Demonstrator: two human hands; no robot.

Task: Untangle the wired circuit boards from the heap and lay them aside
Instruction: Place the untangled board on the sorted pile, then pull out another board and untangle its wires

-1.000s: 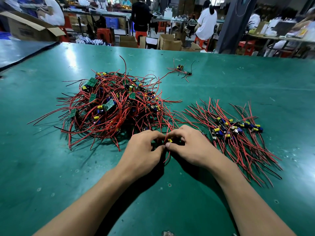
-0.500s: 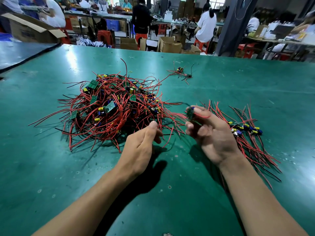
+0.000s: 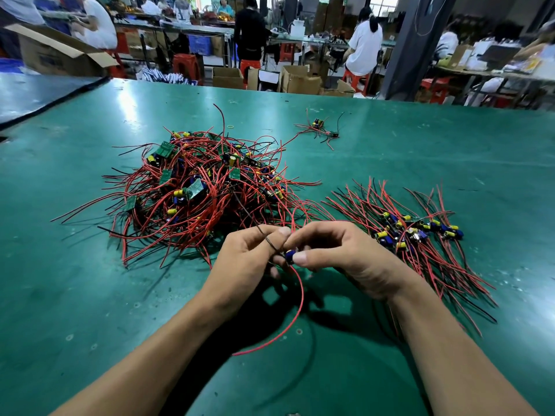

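A tangled heap (image 3: pixel 198 193) of small green circuit boards with red and black wires lies on the green table (image 3: pixel 420 151), left of centre. To its right, a sorted row of boards (image 3: pixel 417 232) lies with wires fanned out. Just in front of the heap my left hand (image 3: pixel 249 256) pinches a black wire that runs back into the heap. My right hand (image 3: pixel 339 256) pinches a small board (image 3: pixel 289 255) with a blue part, held above the table. A red wire (image 3: pixel 295 307) hangs from that board and curves down toward me.
Two loose wired boards (image 3: pixel 319 129) lie apart at the far middle of the table. An open cardboard box (image 3: pixel 57 52) stands past the table's far left corner. People sit and stand at benches beyond the far edge.
My hands were together at the heap's edge, then parted as my right hand lifted a board toward the sorted row. Now both hands are together again in front of the heap.
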